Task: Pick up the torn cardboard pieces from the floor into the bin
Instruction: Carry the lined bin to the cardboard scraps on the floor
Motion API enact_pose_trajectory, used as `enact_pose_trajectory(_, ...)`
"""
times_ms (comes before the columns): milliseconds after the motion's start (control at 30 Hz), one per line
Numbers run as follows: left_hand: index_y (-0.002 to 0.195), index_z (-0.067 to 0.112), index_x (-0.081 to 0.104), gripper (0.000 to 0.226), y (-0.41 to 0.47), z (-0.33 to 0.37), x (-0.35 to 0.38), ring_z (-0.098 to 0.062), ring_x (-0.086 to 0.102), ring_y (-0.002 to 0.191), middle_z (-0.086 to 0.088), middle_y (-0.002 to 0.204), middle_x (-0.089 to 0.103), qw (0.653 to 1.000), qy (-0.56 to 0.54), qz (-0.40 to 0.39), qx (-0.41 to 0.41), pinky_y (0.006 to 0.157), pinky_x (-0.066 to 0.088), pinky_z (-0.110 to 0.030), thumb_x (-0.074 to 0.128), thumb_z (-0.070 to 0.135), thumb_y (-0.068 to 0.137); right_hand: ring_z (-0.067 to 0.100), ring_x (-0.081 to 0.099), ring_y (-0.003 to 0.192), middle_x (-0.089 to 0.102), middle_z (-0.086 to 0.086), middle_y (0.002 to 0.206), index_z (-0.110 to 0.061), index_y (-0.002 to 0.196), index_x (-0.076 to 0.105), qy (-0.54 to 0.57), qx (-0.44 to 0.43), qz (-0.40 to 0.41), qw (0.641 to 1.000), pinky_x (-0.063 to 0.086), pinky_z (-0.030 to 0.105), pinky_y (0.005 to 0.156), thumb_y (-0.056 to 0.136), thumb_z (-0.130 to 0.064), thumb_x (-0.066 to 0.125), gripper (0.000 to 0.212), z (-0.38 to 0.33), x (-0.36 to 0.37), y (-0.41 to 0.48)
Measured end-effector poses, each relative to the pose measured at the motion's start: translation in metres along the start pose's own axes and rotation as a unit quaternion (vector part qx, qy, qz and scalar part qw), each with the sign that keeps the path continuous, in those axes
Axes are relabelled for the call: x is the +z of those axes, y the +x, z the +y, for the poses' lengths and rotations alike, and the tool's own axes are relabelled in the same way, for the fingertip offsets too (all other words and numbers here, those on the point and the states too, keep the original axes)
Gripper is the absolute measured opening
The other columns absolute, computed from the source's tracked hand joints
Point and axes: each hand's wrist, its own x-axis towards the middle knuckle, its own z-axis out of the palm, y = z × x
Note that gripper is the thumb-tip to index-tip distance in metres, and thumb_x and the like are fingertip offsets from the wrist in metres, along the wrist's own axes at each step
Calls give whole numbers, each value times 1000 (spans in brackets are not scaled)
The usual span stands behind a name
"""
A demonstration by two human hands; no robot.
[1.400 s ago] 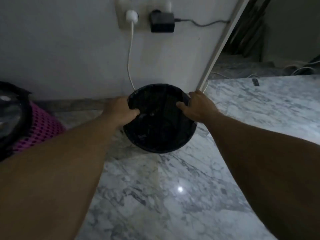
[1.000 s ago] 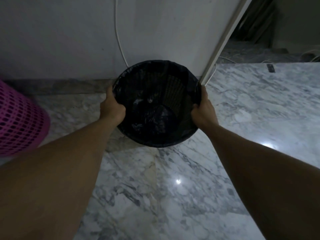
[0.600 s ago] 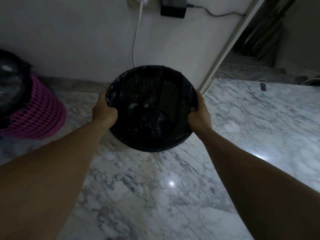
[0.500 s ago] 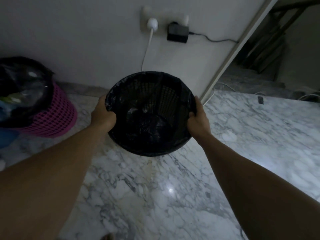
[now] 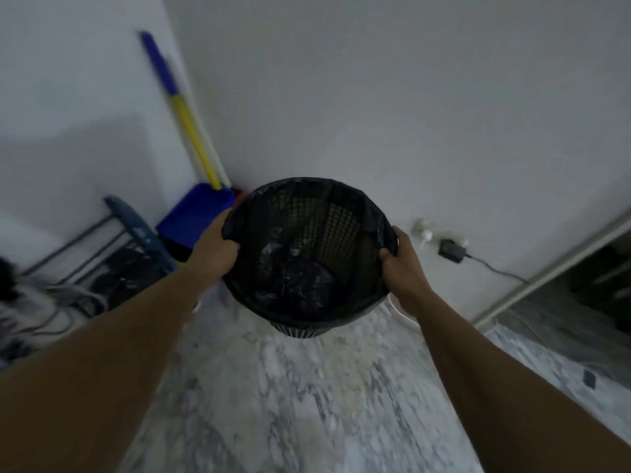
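Bin, black mesh with dark liner, sits centre frame, held between both hands above the marble floor. Left hand grips the rim's left edge, thumb curled inside. Right hand grips the right edge likewise. Blue dustpan and broom handle stand upper left.

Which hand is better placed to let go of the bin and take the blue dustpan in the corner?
Left, probably. The left hand grips the bin rim on the side next to the dustpan; the right hand grips the opposite side, nearer the wall plugs.
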Motion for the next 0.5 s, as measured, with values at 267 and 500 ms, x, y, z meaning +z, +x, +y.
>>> enact_pose_trajectory(267,144,22,47,66,-121,58,-204,-22,49,118,2,126,51,978,-41,204,-16,94,40,-30,48,-13,89,28,56,118,51,6,133,-23,151,35,42,-107,-144,983,52,50,101,103,-4,39,52,-202,99,-61)
enact_pose_trajectory(500,152,27,37,64,-271,50,-319,-30,47,130,-5,147,46,922,-111,364,-69,109,42,-40,44,-7,99,25,62,105,60,9,126,-25,142,47,48,-185,-307,932,57,43,88,101,-3,42,47,-320,198,-140)
